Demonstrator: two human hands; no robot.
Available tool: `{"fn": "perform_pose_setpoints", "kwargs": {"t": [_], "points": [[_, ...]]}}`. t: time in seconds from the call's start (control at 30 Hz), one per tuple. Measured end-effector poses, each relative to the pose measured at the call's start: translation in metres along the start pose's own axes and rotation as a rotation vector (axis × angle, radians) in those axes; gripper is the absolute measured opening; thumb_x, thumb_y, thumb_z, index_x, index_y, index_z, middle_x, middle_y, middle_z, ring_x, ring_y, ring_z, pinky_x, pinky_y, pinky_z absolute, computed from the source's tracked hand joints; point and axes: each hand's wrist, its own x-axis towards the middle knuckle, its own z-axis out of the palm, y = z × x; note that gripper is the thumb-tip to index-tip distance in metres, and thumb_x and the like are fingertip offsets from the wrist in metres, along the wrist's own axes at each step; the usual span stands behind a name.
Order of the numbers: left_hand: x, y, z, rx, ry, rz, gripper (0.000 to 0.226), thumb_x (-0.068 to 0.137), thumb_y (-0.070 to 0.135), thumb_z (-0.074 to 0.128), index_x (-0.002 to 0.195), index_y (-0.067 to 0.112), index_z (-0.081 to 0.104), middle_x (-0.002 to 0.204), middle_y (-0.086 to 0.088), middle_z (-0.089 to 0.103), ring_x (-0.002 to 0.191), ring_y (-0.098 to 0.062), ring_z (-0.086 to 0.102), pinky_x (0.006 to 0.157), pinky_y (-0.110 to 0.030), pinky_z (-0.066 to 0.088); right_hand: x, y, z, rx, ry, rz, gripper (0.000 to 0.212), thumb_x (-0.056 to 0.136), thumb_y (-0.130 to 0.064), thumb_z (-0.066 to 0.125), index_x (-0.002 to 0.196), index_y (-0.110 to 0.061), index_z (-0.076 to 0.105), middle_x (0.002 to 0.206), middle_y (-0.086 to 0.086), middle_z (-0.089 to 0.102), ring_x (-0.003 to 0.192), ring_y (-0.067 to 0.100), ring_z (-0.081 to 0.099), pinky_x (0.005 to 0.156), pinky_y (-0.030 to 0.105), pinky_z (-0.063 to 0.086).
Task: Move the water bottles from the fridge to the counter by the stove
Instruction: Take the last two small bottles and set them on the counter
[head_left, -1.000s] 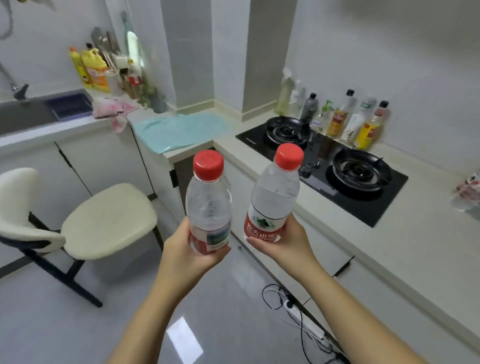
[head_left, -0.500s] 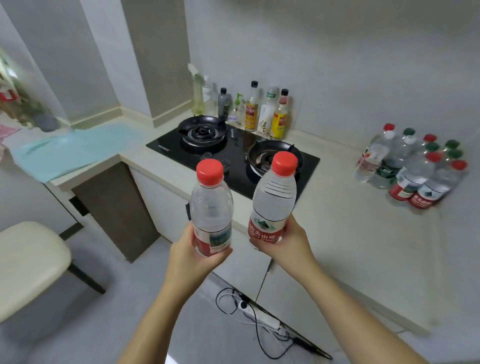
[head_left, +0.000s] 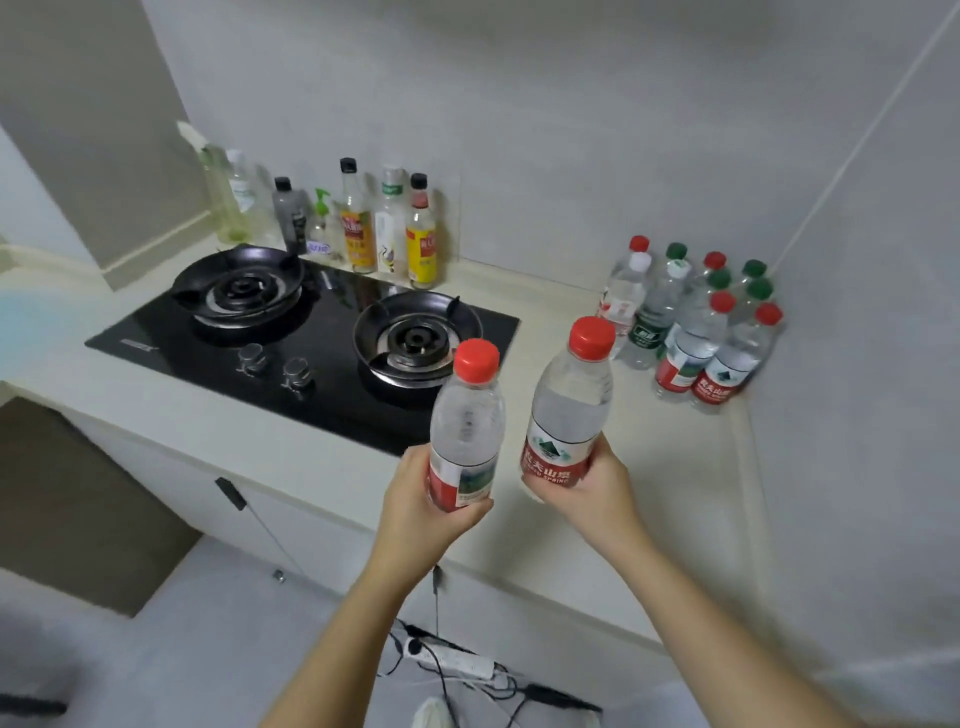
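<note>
A: Head view: left hand (head_left: 415, 499) grips one red-capped bottle (head_left: 467, 415), right hand (head_left: 592, 483) grips a second bottle (head_left: 569, 400).
B: Both held over the counter (head_left: 675, 467) edge, beside the stove (head_left: 171, 338); more bottles (head_left: 691, 322) stand in the corner.

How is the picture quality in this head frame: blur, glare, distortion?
Head view: left bottle and right bottle fairly sharp; the left edge and bottom corners blur; the wide lens bows the counter edge; light is soft and even, faint reflections on the hob.
</note>
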Motion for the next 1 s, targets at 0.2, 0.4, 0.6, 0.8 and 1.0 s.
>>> {"fn": "perform_pose_setpoints", "kwargs": {"t": [0.2,0.4,0.6,0.8,1.0], "points": [[0.068,-0.015,0.039,-0.008,-0.112,0.009,0.047,0.062,0.025,0.087,0.091,0.041,0.053,0.091,0.011,0.058,0.082,-0.002,0.06,0.067,-0.015,0.046,0.042,0.035,0.0,-0.003,0.125,0.087,0.057,0.06,-0.032,0.089,0.108,-0.029,0.058,0.101,-0.009,0.072,0.092,0.008,0.07,0.081,0.042,0.058],[0.118,-0.036,0.082,0.01,-0.218,-0.073,0.045,0.065,0.024,0.084,0.091,0.043,0.053,0.093,0.013,0.065,0.082,0.003,0.063,0.069,-0.016,0.051,0.076,0.075,0.001,0.031,0.255,0.188,0.052,0.059,-0.032,0.086,0.104,-0.025,0.062,0.099,-0.007,0.073,0.09,0.013,0.07,0.08,0.046,0.058],[0.148,-0.051,0.129,0.037,-0.257,-0.142,0.037,0.07,0.028,0.082,0.095,0.028,0.055,0.088,0.009,0.068,0.08,-0.009,0.067,0.071,-0.032,0.058,0.104,0.113,-0.003,0.057,0.296,0.263,0.049,0.061,-0.031,0.087,0.104,-0.024,0.065,0.096,-0.008,0.074,0.088,0.011,0.071,0.081,0.044,0.058],[0.167,-0.06,0.159,0.034,-0.243,-0.113,0.038,0.067,0.031,0.082,0.092,0.037,0.053,0.09,0.011,0.068,0.08,-0.01,0.068,0.072,-0.035,0.058,0.126,0.139,-0.011,0.018,0.301,0.261,0.055,0.059,-0.043,0.084,0.107,-0.025,0.064,0.101,-0.009,0.073,0.093,0.009,0.07,0.084,0.043,0.057],[0.171,-0.065,0.167,0.068,-0.246,-0.084,0.042,0.071,0.032,0.081,0.105,0.03,0.056,0.094,0.014,0.066,0.086,-0.004,0.065,0.074,-0.028,0.056,0.128,0.156,-0.011,0.029,0.301,0.259,0.049,0.064,-0.033,0.086,0.108,-0.023,0.065,0.101,-0.008,0.073,0.092,0.009,0.07,0.085,0.042,0.057]]}}
